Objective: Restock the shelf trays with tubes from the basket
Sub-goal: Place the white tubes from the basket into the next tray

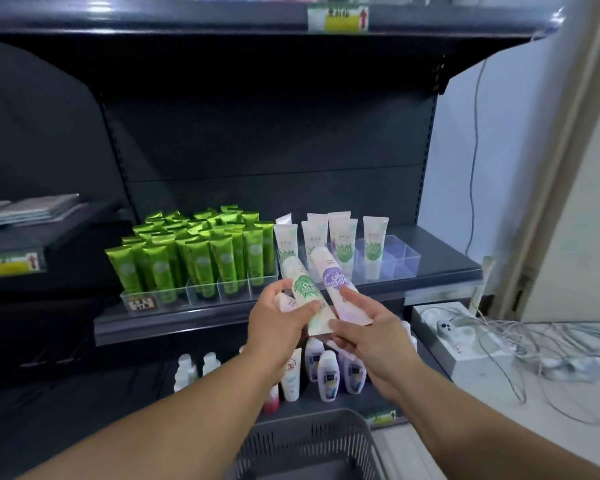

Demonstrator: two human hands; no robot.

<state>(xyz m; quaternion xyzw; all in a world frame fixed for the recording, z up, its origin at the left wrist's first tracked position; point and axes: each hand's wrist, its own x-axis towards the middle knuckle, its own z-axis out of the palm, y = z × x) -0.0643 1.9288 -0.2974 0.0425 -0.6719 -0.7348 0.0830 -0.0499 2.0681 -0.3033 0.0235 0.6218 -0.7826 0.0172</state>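
The green tubes' tray [174,299] stands full. The clear tray [400,252] is part filled, its right compartments bare. Above the basket [309,441], the left grip [278,327] clasps a green-print tube [303,289] and the right grip [364,330] a purple-print tube [333,282]. Roughly midway, I'd judge.

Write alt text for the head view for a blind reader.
Left hand grips a green-printed tube, right hand a purple-printed tube, before a dark shelf. Behind stand a tray packed with green tubes and a part-filled clear tray of white tubes; a grey basket sits below.
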